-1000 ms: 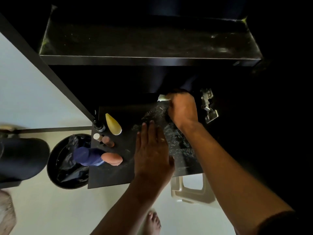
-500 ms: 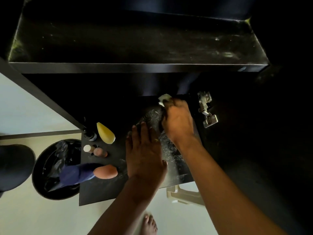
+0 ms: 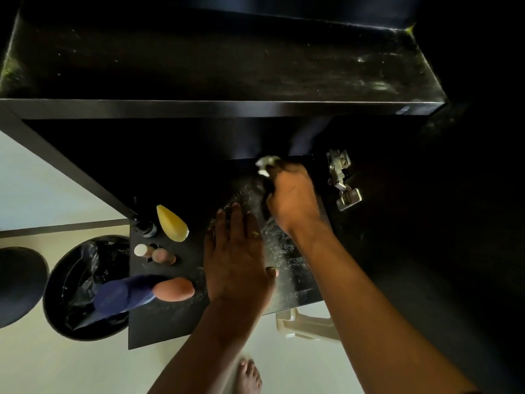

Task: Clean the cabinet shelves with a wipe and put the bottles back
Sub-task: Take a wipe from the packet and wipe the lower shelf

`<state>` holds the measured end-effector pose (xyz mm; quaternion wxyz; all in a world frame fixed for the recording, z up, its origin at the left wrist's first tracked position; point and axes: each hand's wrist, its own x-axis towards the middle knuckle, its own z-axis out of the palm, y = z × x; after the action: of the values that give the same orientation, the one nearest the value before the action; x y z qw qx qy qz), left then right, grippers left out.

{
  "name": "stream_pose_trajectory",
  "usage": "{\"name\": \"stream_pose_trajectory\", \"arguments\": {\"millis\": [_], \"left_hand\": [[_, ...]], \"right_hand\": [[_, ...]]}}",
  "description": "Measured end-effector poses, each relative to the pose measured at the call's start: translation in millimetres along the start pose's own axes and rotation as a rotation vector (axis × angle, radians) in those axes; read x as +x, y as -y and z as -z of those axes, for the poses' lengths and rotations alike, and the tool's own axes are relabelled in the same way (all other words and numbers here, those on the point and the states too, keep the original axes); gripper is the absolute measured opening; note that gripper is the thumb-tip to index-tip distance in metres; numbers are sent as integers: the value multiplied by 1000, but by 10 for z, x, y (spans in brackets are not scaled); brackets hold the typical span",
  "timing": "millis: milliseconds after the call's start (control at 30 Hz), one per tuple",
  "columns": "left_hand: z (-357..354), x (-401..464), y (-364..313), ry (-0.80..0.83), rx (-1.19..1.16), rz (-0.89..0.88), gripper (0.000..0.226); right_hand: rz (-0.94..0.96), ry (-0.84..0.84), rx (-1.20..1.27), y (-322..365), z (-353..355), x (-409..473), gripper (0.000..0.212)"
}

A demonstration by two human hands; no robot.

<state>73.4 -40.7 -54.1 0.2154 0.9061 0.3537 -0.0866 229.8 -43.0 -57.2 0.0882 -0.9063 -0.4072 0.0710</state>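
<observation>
My right hand is shut on a crumpled white wipe, pressed against the back of the lower black shelf. My left hand lies flat and open on the same shelf, fingers spread. Dusty streaks show between the two hands. On the shelf's left part stand a yellow bottle, a small dark dropper bottle, two small pinkish bottles and a blue bottle with an orange cap. The upper shelf is bare and dusty.
A metal door hinge sits on the cabinet's right wall beside my right hand. A black bin with a bag stands on the pale floor at left. A cream plastic stool and a bare foot are below the shelf.
My right hand has slid the wipe slightly left and back along the lower shelf. The camera has tipped, so the upper shelf fills more of the view. My left hand stays flat.
</observation>
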Motion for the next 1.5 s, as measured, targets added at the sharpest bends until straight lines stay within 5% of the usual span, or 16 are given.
{"name": "stream_pose_trajectory", "arguments": {"millis": [100,300,500,667,767,900,1100,1233,1500], "left_hand": [[-12,-9,17,-23,-20,0,112],[-15,-1,2,-6,25,-2,111],[-11,5,13,-7,44,-8,110],[-33,31,11,-59,9,6,111],[-31,28,15,-55,6,6,113],[14,36,28,-46,-14,7,114],[-181,-294,-53,-93,-108,34,107],[-350,-545,-72,-97,-136,26,105],[-388,-684,-47,-116,-146,69,102]], "right_hand": [[180,86,25,70,36,-315,29],[-143,-11,-169,-110,96,-347,27],[-211,-6,-123,77,102,153,16],[167,72,76,143,-69,-126,55],[-3,42,6,-55,-73,-96,59],[-241,-27,-54,-238,46,8,36],[235,32,85,108,-176,62,65],[582,130,149,504,-343,218,58],[437,171,108,495,-50,-116,56]]}}
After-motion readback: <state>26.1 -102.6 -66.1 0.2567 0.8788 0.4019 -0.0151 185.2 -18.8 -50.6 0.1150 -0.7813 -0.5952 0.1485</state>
